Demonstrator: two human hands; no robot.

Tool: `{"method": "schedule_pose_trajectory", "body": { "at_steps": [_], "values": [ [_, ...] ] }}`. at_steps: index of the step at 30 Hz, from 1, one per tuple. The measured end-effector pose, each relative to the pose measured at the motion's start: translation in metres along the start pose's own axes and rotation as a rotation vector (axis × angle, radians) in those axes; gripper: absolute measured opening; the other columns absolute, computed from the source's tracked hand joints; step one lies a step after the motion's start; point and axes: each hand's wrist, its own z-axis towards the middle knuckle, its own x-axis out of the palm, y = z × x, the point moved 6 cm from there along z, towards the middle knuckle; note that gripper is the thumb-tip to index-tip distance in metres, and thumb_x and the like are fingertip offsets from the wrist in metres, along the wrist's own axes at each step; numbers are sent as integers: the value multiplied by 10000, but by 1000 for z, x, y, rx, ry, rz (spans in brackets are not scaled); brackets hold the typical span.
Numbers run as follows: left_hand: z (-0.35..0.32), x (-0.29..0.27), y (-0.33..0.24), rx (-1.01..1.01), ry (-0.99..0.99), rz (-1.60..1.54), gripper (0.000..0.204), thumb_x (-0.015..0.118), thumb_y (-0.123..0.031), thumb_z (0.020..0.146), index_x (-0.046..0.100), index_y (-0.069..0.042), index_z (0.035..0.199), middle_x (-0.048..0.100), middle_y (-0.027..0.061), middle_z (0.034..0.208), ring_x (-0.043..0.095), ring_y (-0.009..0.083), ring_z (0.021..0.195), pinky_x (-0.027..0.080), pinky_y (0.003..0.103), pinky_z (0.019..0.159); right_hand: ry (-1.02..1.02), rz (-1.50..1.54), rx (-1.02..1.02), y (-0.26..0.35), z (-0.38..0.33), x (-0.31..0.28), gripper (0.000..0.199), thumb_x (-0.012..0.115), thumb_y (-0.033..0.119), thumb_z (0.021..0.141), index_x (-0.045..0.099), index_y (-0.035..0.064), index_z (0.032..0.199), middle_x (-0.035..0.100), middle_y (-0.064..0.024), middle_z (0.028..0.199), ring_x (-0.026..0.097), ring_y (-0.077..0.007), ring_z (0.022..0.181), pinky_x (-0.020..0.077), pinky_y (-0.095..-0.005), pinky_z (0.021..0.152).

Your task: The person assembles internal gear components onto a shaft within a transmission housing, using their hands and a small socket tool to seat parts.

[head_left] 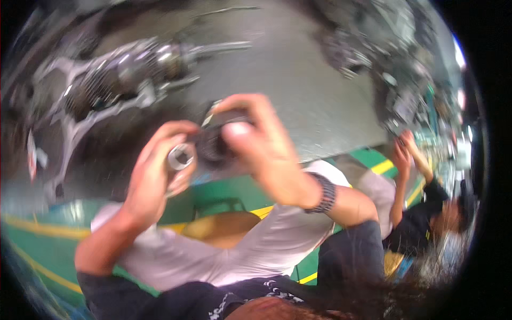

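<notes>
My left hand [150,169] is closed around a short silver socket-like tube [181,157], its hollow end facing up toward me. In my right hand [262,140], which wears a dark linked wristband, a dark round part with a ridged side [213,143] is gripped between thumb and fingers. Both hands are close together over the near edge of the metal bench [298,96], and the fingertips of the left come near or against the dark part. Motion blur hides its exact kind and whether the two pieces touch.
At the left of the bench lies an open metal frame [69,133] with a geared shaft assembly [128,72]. Metal machinery parts [384,48] crowd the far right. A co-worker's hands [405,152] work at the right edge. A brown stool seat [221,229] shows between my legs.
</notes>
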Motion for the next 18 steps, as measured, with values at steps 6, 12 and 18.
{"method": "schedule_pose_trajectory", "body": {
  "at_steps": [6, 12, 18],
  "values": [
    [-4, -8, 16, -103, 20, -175, 209, 423, -206, 999, 518, -63, 1118, 374, -38, 605, 278, 63, 480, 226, 254, 473, 211, -629, -521, 34, 7, 12, 432, 690, 33, 904, 563, -23, 1313, 655, -141, 1196, 613, -245, 1057, 475, -348, 973],
    [-5, 1, 45, -191, -17, -24, 201, 431, -206, 1000, 556, -92, 1106, 550, -25, 909, 441, 37, 700, 316, 216, 552, 339, -607, -696, 43, -17, 25, 372, 744, 305, 969, 591, 41, 1182, 614, -149, 918, 571, -189, 746, 471, -316, 621],
    [-7, 1, 46, -141, 34, 24, 264, 419, -312, 1044, 582, -110, 1091, 547, -17, 998, 518, 49, 862, 430, 219, 670, 185, -535, -780, 42, -31, 29, 385, 769, 73, 852, 629, 48, 1210, 609, -96, 850, 602, -198, 775, 469, -327, 605]
  ]
}}
